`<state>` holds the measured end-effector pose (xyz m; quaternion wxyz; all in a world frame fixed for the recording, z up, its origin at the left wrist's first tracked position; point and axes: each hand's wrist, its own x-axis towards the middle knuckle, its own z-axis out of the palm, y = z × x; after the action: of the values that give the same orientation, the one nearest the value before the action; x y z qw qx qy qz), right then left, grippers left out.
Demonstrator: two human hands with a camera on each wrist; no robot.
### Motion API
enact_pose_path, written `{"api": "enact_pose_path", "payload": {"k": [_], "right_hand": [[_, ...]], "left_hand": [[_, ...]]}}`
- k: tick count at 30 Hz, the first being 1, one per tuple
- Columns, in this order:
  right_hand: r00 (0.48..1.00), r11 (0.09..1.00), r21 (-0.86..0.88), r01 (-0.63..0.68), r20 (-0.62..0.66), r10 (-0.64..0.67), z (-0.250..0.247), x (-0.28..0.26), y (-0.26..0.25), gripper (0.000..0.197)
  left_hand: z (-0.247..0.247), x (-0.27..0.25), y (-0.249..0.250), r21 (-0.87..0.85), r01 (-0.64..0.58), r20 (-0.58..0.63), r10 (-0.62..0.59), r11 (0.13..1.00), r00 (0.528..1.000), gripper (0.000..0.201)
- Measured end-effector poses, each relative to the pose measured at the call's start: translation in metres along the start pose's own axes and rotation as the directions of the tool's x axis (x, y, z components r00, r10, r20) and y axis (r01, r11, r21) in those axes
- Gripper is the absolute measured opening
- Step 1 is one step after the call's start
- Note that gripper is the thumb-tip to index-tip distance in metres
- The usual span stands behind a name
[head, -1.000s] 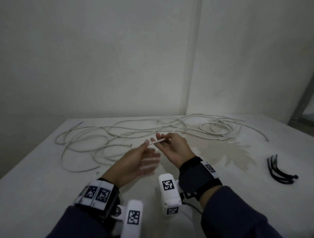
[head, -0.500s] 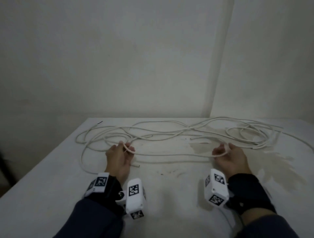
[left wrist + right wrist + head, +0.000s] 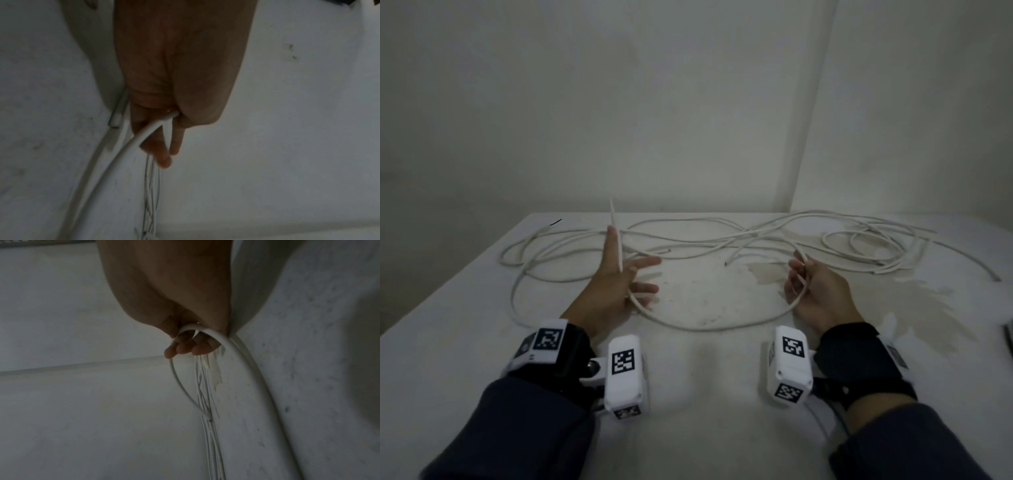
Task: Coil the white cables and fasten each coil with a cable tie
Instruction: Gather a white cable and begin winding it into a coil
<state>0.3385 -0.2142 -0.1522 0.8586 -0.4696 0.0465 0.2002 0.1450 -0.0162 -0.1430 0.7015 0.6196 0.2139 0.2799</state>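
Observation:
One white cable [image 3: 709, 329] sags in a shallow loop on the white table [image 3: 448, 359] between my two hands. My left hand [image 3: 626, 270] pinches it with the thumb while the fingers [image 3: 649, 262] stretch out to the right, and the cable's free end [image 3: 613, 219] sticks straight up. In the left wrist view the cable [image 3: 131, 142] comes out from between thumb and palm. My right hand [image 3: 799, 274] has its fingers [image 3: 185, 348] curled round the same cable [image 3: 242, 356], which bends over them and runs back to the pile.
Several loose white cable runs [image 3: 722, 240] lie tangled across the far half of the table, with a rough loop bundle [image 3: 873, 243] at the far right. A pale stain [image 3: 928, 308] spreads at the right. A dark object [image 3: 1008, 337] shows at the right edge. Walls stand close behind.
The cable was stretched nearly straight between my hands; now it hangs slack in a loop toward me. My left fingers have spread open and the cable end now points up.

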Motion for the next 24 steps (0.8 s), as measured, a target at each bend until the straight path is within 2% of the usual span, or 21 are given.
{"api": "enact_pose_path", "payload": {"k": [2, 4, 6, 8, 10, 11, 13, 15, 18, 21, 22, 23, 24], "right_hand": [[1.000, 0.999, 0.037, -0.007, -0.004, 0.007, -0.004, 0.000, -0.004, 0.026], [1.000, 0.996, 0.092, -0.017, -0.018, 0.019, -0.008, -0.001, -0.007, 0.026], [0.999, 0.991, 0.129, -0.032, -0.029, 0.036, -0.010, -0.003, -0.009, 0.025], [0.998, 0.989, 0.136, -0.055, -0.006, 0.057, -0.009, -0.005, -0.008, 0.022], [0.998, 0.990, 0.131, -0.060, 0.012, 0.059, -0.007, -0.005, -0.007, 0.014], [0.999, 0.992, 0.122, -0.043, 0.015, 0.041, -0.007, -0.004, -0.006, 0.013], [1.000, 0.993, 0.113, 0.015, 0.002, -0.016, -0.008, -0.002, -0.006, 0.013], [0.999, 0.989, 0.145, 0.038, -0.009, -0.037, -0.009, 0.000, -0.006, 0.016], [1.000, 0.972, 0.233, -0.007, 0.008, 0.005, -0.011, -0.002, -0.007, 0.013], [1.000, 0.974, 0.227, -0.027, 0.012, 0.025, -0.011, -0.001, -0.006, 0.009], [1.000, 0.976, 0.214, -0.025, 0.006, 0.024, -0.011, 0.000, -0.006, 0.009], [1.000, 0.978, 0.205, -0.022, -0.001, 0.022, -0.010, 0.000, -0.006, 0.009], [1.000, 0.979, 0.204, -0.019, -0.006, 0.021, -0.009, 0.001, -0.006, 0.009]], "left_hand": [[0.000, -0.001, 0.007, 0.029, -0.097, -0.109, 0.100, 0.995, 0.989, 0.034], [0.002, -0.001, 0.018, 0.106, -0.181, -0.160, 0.197, 0.978, 0.967, 0.018], [0.010, -0.002, 0.026, 0.279, -0.246, -0.091, 0.281, 0.928, 0.956, 0.023], [0.028, -0.003, 0.038, 0.389, -0.336, 0.067, 0.338, 0.858, 0.939, 0.029], [0.051, -0.002, 0.054, 0.350, -0.441, 0.210, 0.389, 0.827, 0.897, 0.030], [0.063, 0.001, 0.063, 0.307, -0.472, 0.230, 0.417, 0.826, 0.879, 0.029], [0.080, 0.010, 0.082, 0.183, -0.488, 0.160, 0.463, 0.854, 0.872, 0.027], [0.089, 0.021, 0.096, 0.044, -0.459, 0.049, 0.457, 0.887, 0.888, 0.026], [0.091, 0.038, 0.106, -0.121, -0.391, -0.088, 0.382, 0.912, 0.920, 0.026], [0.080, 0.058, 0.091, -0.206, -0.273, -0.224, 0.226, 0.940, 0.948, 0.027], [0.074, 0.065, 0.082, -0.163, -0.214, -0.272, 0.165, 0.963, 0.948, 0.028], [0.066, 0.071, 0.071, -0.017, -0.127, -0.309, 0.116, 0.992, 0.944, 0.034], [0.059, 0.072, 0.059, 0.225, 0.015, -0.329, 0.061, 0.974, 0.942, 0.050]]}}
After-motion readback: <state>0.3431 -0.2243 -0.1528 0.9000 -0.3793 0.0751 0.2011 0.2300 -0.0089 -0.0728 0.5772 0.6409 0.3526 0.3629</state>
